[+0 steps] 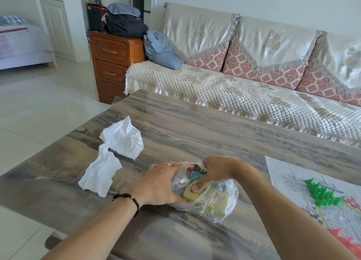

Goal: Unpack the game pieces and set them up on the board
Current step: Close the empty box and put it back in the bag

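**A:** so where's the stuff at? head cam only

**B:** clear plastic bag (213, 201) sits near the tabletop's (195, 127) front edge. Right hand (216, 172) has fingers curled round a small colourful box (197, 183) in the bag's mouth, thumb pressed on it. Box's long axis runs from near edge to far edge, tilted up. Left hand (158, 183) lies half-curled, clutching the bag's side.

**A:** anything around it?

**B:** crumpled white tissues (115, 152) toward the left edge, well apart. Paper game board (320, 199) at the right edge with green pieces (320, 193) clustered on it. Nothing's between bag and board.
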